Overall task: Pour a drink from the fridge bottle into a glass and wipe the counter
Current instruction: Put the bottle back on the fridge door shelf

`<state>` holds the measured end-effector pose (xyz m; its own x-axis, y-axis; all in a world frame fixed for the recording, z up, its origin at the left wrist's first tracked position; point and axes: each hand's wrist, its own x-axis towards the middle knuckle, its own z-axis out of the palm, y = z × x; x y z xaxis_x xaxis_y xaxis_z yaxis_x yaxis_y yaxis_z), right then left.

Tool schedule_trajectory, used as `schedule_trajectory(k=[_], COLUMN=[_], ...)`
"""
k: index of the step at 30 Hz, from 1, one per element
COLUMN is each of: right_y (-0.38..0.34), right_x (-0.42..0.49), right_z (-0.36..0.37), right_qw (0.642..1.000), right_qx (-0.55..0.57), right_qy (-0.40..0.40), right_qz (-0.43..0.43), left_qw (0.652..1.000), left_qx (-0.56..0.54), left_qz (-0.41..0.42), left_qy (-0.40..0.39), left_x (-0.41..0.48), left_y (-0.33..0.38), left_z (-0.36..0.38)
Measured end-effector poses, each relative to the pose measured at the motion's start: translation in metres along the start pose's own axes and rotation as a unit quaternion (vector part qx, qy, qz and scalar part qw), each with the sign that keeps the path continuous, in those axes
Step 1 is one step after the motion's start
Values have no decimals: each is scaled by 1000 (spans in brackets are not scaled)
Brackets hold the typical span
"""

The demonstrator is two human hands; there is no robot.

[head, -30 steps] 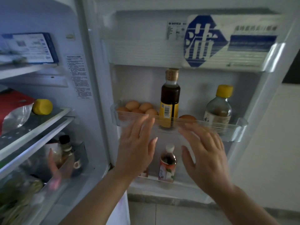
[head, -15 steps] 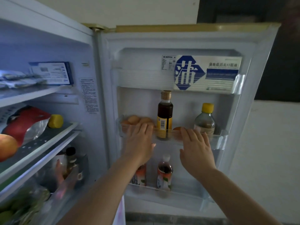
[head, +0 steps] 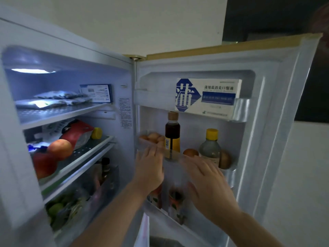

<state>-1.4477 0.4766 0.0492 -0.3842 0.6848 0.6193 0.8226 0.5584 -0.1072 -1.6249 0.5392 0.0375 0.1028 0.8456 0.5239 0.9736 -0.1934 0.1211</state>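
The fridge door [head: 277, 122] stands open in front of me. On its lowest rack stand two small drink bottles with orange labels [head: 175, 202], partly hidden behind my hands. My left hand [head: 149, 168] and my right hand [head: 208, 186] are both spread flat, fingers apart, in front of the middle door rack [head: 229, 173], holding nothing. That rack carries a tall dark bottle with a cork-coloured cap [head: 172, 134], a clear bottle with a yellow cap [head: 210, 148] and several brown eggs [head: 153, 137]. No glass is in view.
A blue and white box [head: 208, 97] fills the top door rack. Inside the fridge, shelves hold foil packets [head: 53, 100], a red bag [head: 76, 131], red fruit [head: 59, 148] and greens in the drawer [head: 67, 207]. A white wall lies right of the door.
The view has tilted up and pulled back, showing the fridge's top and interior light. Both hands stay spread at the middle door rack; the right hand has dropped a little lower.
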Motion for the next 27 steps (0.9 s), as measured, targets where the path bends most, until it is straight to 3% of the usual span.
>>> schedule_trajectory(k=[2, 5, 8, 10, 12, 15, 22, 27], right_y=[-6, -10, -5, 1, -4, -31, -105, -159], right_x=[-10, -25, -37, -37, -31, -29, -22, -1], right_z=[-16, -54, -90, -101, -102, -90, -59, -33], right_qw=[992, 950, 919, 922, 928, 948, 947, 949], right_qx=[2, -6, -3, 85, 154, 214, 232, 221], right_qy=[118, 303, 393, 367, 308, 222, 213, 209], right_qz=[-40, -73, -16, 92, 144, 82, -60, -87], left_qw=[999, 994, 984, 978, 975, 969, 949, 947], left_qx=[20, 44, 48, 65, 102, 137, 205, 220], left_qz=[-2, -2, -28, -59, -84, -111, -147, -166], left_qy=[31, 102, 170, 188, 181, 172, 189, 167], left_x=[-19, -47, -74, -92, -110, -137, -185, -192], left_y=[2, 7, 12, 18, 19, 12, -6, -24], left_z=[-20, -51, -80, -102, -119, -142, -193, -221])
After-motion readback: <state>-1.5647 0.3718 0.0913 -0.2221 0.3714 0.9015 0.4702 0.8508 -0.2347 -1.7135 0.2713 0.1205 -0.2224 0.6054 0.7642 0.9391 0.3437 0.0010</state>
